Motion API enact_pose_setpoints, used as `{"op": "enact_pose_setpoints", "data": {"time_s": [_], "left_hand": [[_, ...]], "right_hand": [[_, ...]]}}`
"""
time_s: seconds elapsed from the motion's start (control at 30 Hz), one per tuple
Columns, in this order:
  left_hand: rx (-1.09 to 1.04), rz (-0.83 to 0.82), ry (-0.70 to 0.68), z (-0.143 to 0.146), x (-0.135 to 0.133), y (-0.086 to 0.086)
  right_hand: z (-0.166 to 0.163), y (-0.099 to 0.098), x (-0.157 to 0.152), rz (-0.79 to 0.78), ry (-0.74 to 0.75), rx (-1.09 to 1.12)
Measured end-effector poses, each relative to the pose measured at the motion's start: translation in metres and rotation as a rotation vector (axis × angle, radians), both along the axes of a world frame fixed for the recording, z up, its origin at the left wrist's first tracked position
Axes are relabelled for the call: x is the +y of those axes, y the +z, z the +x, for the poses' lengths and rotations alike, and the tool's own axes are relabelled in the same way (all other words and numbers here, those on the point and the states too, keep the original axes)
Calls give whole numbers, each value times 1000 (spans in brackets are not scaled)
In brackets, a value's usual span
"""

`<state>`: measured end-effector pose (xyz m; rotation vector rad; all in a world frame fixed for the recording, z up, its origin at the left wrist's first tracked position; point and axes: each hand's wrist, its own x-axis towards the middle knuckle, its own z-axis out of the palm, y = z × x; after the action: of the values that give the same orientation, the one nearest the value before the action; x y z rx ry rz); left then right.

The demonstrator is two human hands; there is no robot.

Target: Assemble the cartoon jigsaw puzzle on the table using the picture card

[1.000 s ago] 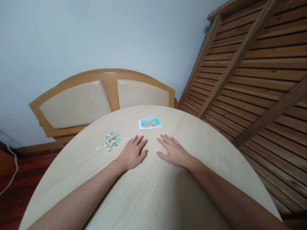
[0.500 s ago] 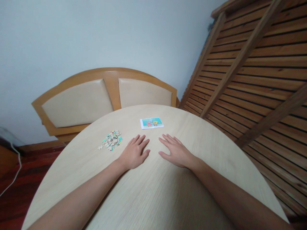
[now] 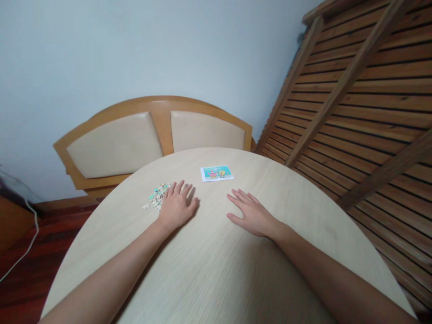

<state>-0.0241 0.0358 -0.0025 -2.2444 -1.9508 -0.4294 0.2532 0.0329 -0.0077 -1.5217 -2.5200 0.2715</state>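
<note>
A small heap of jigsaw pieces (image 3: 154, 199), turquoise and pale, lies on the round light-wood table (image 3: 216, 265). My left hand (image 3: 176, 207) is stretched flat with fingers apart, its fingertips at the right edge of that heap and covering part of it. Nothing is held in it. My right hand (image 3: 251, 215) rests palm down on the bare tabletop to the right, fingers spread and empty. Beyond both hands lies a small picture card (image 3: 216, 173) with a cartoon scene on a turquoise ground and a white border.
A wooden headboard with two beige padded panels (image 3: 151, 139) leans on the pale wall behind the table. A slatted wooden frame (image 3: 354, 99) stands tilted at the right. A white cable (image 3: 23, 252) trails over the dark red floor at the left.
My left hand has slid left and forward from the table's middle onto the edge of the puzzle heap. My right hand has stayed where it was.
</note>
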Motion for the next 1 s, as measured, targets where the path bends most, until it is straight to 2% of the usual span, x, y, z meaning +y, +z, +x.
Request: {"op": "enact_pose_setpoints", "data": {"time_s": [0.2,0.33,0.47,0.8,1.0], "left_hand": [[-67,-98,349,-33,18,-3],[-128,-169,445,-41,22,-7],[-92,-159,427,-40,24,-9],[-29,-134,254,-44,27,-7],[-29,-155,126,-30,20,-7]], "right_hand": [[0,1,0,-9,2,1],[1,1,0,-13,8,5],[0,2,0,-10,5,-7],[1,-3,1,1,6,-3],[0,-2,1,-12,1,3]]}}
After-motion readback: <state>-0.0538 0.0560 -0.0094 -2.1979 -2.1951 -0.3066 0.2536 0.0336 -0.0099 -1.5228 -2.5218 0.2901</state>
